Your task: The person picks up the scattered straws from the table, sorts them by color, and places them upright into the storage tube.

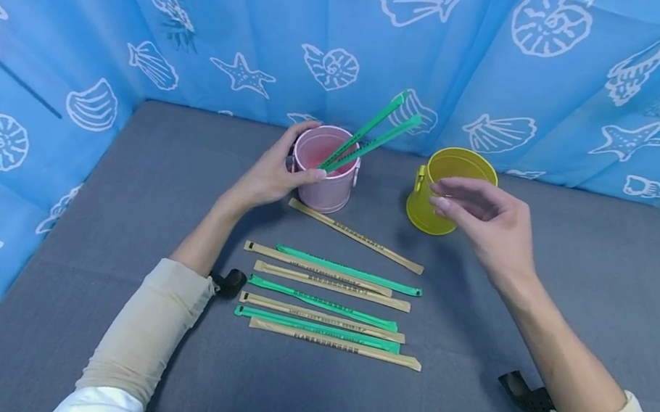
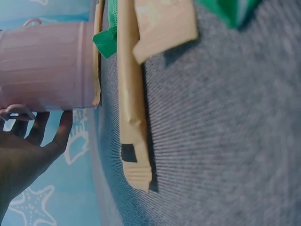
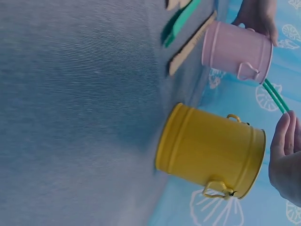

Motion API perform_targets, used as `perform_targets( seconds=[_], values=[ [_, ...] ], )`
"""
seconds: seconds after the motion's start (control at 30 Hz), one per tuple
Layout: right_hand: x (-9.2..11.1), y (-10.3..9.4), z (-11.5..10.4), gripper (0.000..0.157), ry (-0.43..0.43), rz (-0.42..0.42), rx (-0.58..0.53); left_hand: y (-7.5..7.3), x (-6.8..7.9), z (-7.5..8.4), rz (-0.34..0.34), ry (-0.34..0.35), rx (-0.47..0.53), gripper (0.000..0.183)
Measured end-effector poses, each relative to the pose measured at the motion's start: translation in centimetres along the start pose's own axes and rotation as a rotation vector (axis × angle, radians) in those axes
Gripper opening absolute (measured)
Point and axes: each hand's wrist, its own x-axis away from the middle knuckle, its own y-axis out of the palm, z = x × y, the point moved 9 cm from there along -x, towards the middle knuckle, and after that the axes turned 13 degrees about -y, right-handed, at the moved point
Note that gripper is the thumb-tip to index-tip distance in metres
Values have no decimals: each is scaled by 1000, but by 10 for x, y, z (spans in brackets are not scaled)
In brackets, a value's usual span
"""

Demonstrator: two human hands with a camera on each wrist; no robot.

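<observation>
My left hand grips the small pink bucket, thumb at its rim and fingers around its left side. Two green paper-wrapped straws stand in that bucket, leaning right over its rim. Close in front of the yellow bucket, my right hand hovers with loosely bent fingers and nothing between thumb and fingertips. In the right wrist view the same hand is beside the yellow bucket's mouth. A tan wrapped straw lies slantwise just before the pink bucket.
Nearer to me, several tan wrapped straws and three green wrapped straws lie roughly parallel on the grey cloth-covered table. A blue curtain with white shell prints hangs behind and at both sides.
</observation>
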Motion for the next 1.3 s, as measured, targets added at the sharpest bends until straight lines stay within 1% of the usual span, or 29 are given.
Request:
perform_targets(
  seconds=[0.17, 0.4, 0.5, 0.57, 0.67, 0.8, 0.93, 1.03, 1.3],
  values=[
    [13, -3, 6, 29, 17, -30, 52, 0, -2, 0, 1, -11, -16, 78],
    [31, 0, 18, 27, 36, -74, 47, 1, -25, -32, 14, 25, 0, 78],
    [38, 3, 25, 27, 58, -102, 60, -1, -25, -34, 13, 19, 10, 78],
    [41, 5, 30, 27, 76, -120, 77, -3, -23, -33, 10, 15, 22, 78],
    [46, 9, 37, 26, 101, -142, 94, -3, -14, -21, -4, 9, 34, 79],
    [52, 14, 45, 25, 138, -173, 80, -3, -3, -6, -9, 4, 23, 78],
    [58, 21, 50, 25, 159, -212, 78, -3, -1, -2, -4, 6, 13, 77],
    [62, 24, 51, 25, 158, -234, 78, -2, -1, -2, -4, 10, 17, 77],
    [72, 33, 61, 24, 199, -251, 48, 0, -3, -2, -12, 18, 44, 77]
  ],
)
